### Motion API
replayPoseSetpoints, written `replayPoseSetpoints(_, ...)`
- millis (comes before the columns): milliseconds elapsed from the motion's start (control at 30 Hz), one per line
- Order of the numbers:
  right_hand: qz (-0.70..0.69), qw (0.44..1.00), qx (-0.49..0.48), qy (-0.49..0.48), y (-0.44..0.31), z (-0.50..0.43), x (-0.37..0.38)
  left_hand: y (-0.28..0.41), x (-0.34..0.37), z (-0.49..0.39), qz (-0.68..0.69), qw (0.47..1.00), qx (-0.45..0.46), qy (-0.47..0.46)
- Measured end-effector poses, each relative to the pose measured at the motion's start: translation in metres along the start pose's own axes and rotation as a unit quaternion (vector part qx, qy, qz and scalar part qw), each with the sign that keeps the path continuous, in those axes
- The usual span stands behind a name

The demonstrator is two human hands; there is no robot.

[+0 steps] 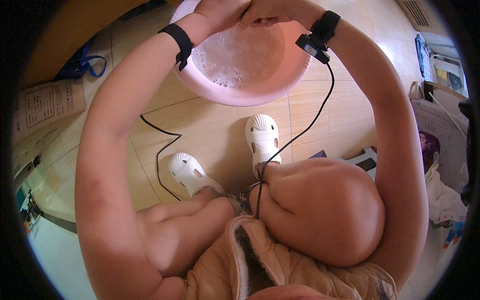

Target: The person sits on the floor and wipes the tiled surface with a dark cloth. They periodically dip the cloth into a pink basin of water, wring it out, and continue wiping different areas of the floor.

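My left hand (222, 12) and my right hand (273, 12) come together at the top edge of the view, above a round pink plastic basin (245, 98). Cloudy water with patches of suds (236, 56) fills the basin's lower part. The fingers are partly cut off by the frame and overlap, so whether anything is held between them is hidden. Around my left wrist runs a black strap (180, 43). A black strap (326, 26) on my right wrist carries a small camera-like device (313, 48), from which a black cable (318, 116) hangs.
The basin stands on a wood-look tiled floor (210, 123), ahead of my white clogs (263, 137). Another black cable (159, 150) dangles by my left arm. At left are a cardboard box (48, 105) and a blue strap (95, 65); at right, a white bag-like bundle (444, 195).
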State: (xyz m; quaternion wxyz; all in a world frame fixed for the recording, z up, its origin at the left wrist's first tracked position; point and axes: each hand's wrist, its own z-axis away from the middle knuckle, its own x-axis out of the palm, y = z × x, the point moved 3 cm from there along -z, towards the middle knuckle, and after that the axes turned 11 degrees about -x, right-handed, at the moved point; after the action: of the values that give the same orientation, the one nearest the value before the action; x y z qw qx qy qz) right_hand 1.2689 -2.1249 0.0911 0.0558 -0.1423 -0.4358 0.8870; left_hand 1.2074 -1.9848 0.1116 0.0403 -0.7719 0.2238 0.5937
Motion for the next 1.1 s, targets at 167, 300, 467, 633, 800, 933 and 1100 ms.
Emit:
replayPoseSetpoints(167,0.320,0.942,-0.008,0.102,-0.006,-0.009,0.011,0.005,0.000,0.006,-0.049,0.991,-0.065,-0.110)
replayPoseSetpoints(300,0.483,0.845,-0.087,0.210,0.002,-0.019,0.026,-0.001,0.015,0.007,-0.091,0.973,-0.116,-0.180)
replayPoseSetpoints(467,0.546,0.772,-0.123,0.302,0.009,-0.016,0.038,-0.003,0.012,0.003,-0.020,0.962,-0.176,-0.209)
replayPoseSetpoints(633,0.520,0.791,-0.122,0.300,-0.003,-0.008,0.044,-0.008,0.016,0.019,0.054,0.959,-0.224,-0.162)
replayPoseSetpoints(800,0.565,0.730,-0.193,0.334,0.009,-0.007,0.053,-0.008,0.026,0.032,0.123,0.934,-0.280,-0.184)
replayPoseSetpoints(933,0.567,0.707,-0.241,0.347,0.011,-0.006,0.051,-0.012,0.042,0.038,0.216,0.917,-0.301,-0.150)
replayPoseSetpoints(1100,0.572,0.698,-0.271,0.335,0.012,-0.012,0.046,-0.020,0.059,0.040,0.291,0.905,-0.282,-0.129)
